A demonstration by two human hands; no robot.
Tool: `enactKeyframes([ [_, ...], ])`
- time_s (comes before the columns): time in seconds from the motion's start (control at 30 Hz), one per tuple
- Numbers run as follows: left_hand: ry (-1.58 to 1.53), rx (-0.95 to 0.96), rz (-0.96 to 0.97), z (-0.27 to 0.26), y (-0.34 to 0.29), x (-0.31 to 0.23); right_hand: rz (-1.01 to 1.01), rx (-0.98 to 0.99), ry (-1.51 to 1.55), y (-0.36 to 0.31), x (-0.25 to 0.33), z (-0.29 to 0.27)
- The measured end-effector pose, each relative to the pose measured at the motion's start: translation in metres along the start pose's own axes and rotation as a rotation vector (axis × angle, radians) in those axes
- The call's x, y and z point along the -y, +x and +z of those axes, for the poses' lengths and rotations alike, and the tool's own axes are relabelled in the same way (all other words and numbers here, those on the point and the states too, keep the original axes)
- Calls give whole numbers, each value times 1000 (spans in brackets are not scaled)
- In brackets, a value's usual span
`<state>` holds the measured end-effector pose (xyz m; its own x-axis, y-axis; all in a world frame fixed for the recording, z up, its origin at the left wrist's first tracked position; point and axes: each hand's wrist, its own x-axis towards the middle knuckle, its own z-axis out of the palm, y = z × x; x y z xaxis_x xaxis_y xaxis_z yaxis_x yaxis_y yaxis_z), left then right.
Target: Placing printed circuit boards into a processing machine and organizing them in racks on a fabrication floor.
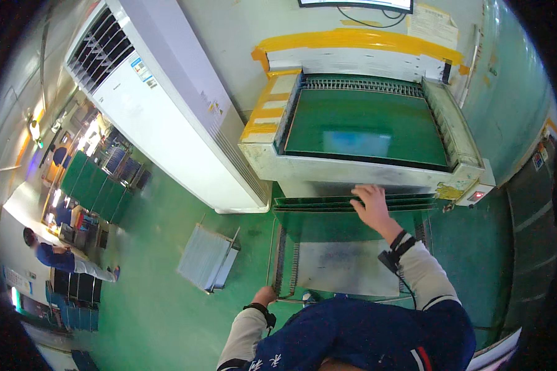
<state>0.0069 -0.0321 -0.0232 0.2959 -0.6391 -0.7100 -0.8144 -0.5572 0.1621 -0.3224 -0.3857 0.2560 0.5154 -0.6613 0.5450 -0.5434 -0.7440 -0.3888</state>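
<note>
My right hand [372,207] reaches forward with its fingers spread, just over the top edges of several thin green panels [328,224]. The panels stand upright at the far end of a metal rack cart [294,266] with ribbed slots along its sides. My left hand [265,297] is closed round the near left corner of the cart's frame; its fingers are partly hidden. Beyond the cart, another green panel [362,120] lies flat and glossy in the bed of a roller machine [365,167].
A tall white air conditioner [173,111] stands left of the machine. A small cart with a pale ribbed stack [205,256] is on the green floor to the left. Farther left, a person [59,256] stands by racks. A red switch [476,196] sits on the machine's right corner.
</note>
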Motion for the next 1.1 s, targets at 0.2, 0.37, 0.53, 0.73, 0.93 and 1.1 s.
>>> enactKeyframes([
  [0.2, -24, 97, -75, -36, -28, -36, 60, 166, 59, -55, -2, 8],
  [0.37, 1, 50, -53, -40, -38, -37, 49, 127, 32, -55, 5, 8],
  [0.53, -77, 10, -59, -40, -40, -38, 85, 95, -12, -51, 3, 14],
  [0.73, -39, 5, -50, -39, -45, -36, 120, 260, -101, -45, -3, 25],
  [0.93, -24, 33, -39, -53, -52, -49, 275, 644, -294, -52, -31, 44],
  [1.1, -27, -22, 10, -22, -30, -18, 224, 698, -292, -32, -31, 52],
])
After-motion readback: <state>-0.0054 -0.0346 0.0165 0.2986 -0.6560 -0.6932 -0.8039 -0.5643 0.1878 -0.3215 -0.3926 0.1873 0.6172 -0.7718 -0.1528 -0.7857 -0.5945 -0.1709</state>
